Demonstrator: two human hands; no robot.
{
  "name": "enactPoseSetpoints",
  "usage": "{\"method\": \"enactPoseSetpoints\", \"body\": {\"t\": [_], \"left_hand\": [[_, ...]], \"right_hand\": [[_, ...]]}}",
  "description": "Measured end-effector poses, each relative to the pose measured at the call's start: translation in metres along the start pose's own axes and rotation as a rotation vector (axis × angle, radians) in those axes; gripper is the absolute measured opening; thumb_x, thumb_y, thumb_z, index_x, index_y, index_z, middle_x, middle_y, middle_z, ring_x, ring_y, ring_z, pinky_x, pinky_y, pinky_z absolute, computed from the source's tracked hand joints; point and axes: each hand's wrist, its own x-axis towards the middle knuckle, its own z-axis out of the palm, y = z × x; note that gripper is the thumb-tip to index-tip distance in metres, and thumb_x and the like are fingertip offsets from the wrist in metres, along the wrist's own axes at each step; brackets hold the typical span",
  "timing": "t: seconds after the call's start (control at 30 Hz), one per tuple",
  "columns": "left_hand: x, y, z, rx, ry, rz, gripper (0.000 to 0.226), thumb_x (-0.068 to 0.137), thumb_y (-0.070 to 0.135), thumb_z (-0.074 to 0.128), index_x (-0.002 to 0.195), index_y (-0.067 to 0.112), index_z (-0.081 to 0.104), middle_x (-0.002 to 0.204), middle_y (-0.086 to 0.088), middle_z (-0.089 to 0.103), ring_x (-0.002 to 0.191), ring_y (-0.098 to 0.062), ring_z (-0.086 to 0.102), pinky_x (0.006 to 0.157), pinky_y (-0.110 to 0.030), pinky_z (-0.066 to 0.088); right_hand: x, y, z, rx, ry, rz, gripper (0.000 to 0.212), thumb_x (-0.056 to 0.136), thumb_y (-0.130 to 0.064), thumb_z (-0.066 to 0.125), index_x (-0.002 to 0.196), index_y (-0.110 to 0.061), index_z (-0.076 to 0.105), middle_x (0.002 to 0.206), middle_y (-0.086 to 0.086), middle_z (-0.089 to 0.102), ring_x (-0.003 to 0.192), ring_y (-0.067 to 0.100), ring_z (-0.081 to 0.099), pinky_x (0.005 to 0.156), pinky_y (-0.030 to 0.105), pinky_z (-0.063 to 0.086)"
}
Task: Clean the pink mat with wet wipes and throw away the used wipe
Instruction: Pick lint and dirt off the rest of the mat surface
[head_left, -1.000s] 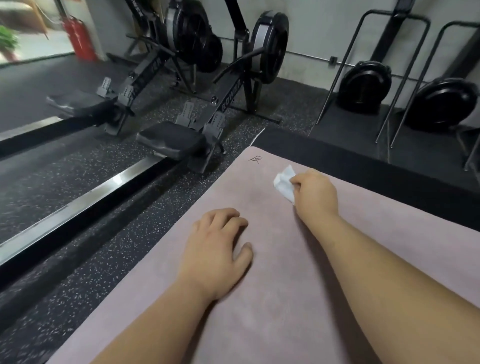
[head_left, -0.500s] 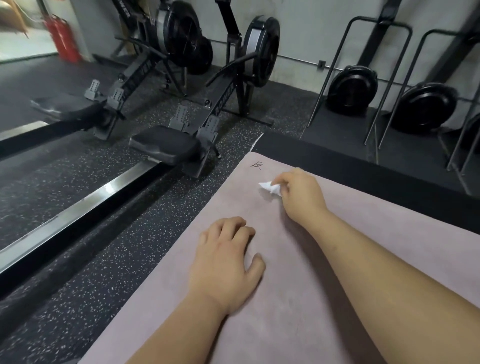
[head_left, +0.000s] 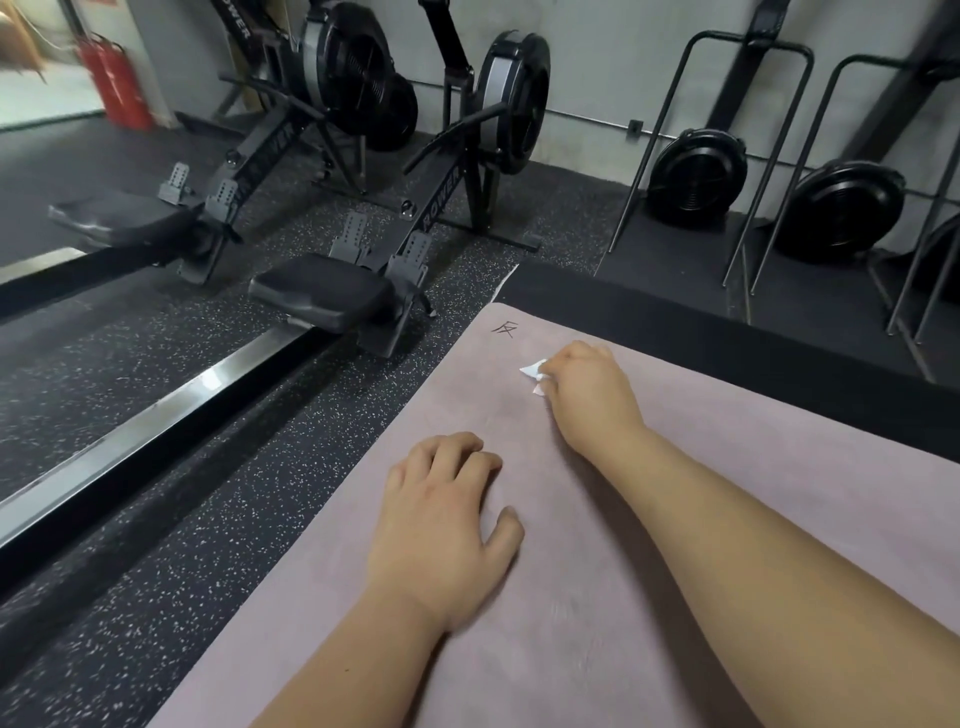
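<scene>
Wipe (head_left: 535, 375) sits balled in right hand (head_left: 589, 395), fingers curled round it, pressed on mat (head_left: 597, 597) near far-left corner (beside the ink mark (head_left: 505, 329)). Left hand (head_left: 441, 525) rests on mat, fingers bent, holding nothing.

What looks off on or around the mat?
Nothing spilled or damaged. Two oddities: a dark handwritten mark near the far left corner of the pink mat, and a darker patch beside the wipe in the right hand, likely dampness.
</scene>
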Motion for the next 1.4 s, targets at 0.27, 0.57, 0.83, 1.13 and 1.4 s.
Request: {"method": "enactPoseSetpoints", "body": {"t": [0.27, 0.57, 0.83, 1.13, 1.4], "left_hand": [[0.0, -0.001, 0.0, 0.017, 0.013, 0.019, 0.044, 0.088, 0.057, 0.051, 0.124, 0.033, 0.06, 0.138, 0.014, 0.048, 0.132, -0.019, 0.043, 0.107, -0.043, 0.038], [0.002, -0.002, 0.004, -0.008, 0.036, 0.018, 0.045, 0.087, 0.059, 0.052, 0.124, 0.034, 0.06, 0.138, 0.016, 0.048, 0.132, -0.018, 0.043, 0.107, -0.042, 0.038], [0.0, -0.002, 0.003, 0.003, 0.018, 0.018, 0.045, 0.087, 0.059, 0.051, 0.125, 0.035, 0.059, 0.14, 0.014, 0.047, 0.133, -0.019, 0.043, 0.108, -0.042, 0.037], [0.001, -0.002, 0.005, -0.015, 0.029, 0.025, 0.046, 0.087, 0.059, 0.052, 0.124, 0.033, 0.06, 0.14, 0.015, 0.047, 0.135, -0.018, 0.042, 0.109, -0.042, 0.037], [0.002, -0.004, 0.008, -0.018, 0.05, 0.032, 0.045, 0.085, 0.059, 0.055, 0.121, 0.033, 0.062, 0.139, 0.014, 0.049, 0.134, -0.018, 0.043, 0.108, -0.041, 0.038]], "right_hand": [[0.016, -0.064, 0.018, 0.24, 0.007, -0.187, 0.022, 0.085, -0.013, 0.07, 0.102, -0.025, 0.079, 0.097, 0.0, 0.071, 0.095, 0.026, 0.063, 0.082, 0.036, 0.052], [0.079, 0.041, 0.011, -0.075, 0.169, 0.304, 0.026, 0.091, -0.004, 0.057, 0.11, -0.012, 0.073, 0.096, 0.009, 0.062, 0.101, 0.034, 0.062, 0.075, 0.03, 0.047], [0.058, -0.084, 0.024, 0.352, -0.072, -0.051, 0.019, 0.087, -0.015, 0.069, 0.098, -0.027, 0.08, 0.098, -0.005, 0.074, 0.093, 0.015, 0.066, 0.08, 0.025, 0.047], [0.113, -0.006, 0.005, 0.044, 0.045, 0.201, 0.031, 0.09, -0.016, 0.063, 0.119, -0.019, 0.074, 0.12, 0.01, 0.064, 0.109, 0.033, 0.062, 0.089, 0.033, 0.051], [0.103, -0.081, 0.028, 0.287, -0.044, -0.05, 0.014, 0.084, -0.023, 0.074, 0.093, -0.031, 0.082, 0.088, -0.009, 0.077, 0.088, 0.01, 0.071, 0.086, 0.026, 0.056]]}}
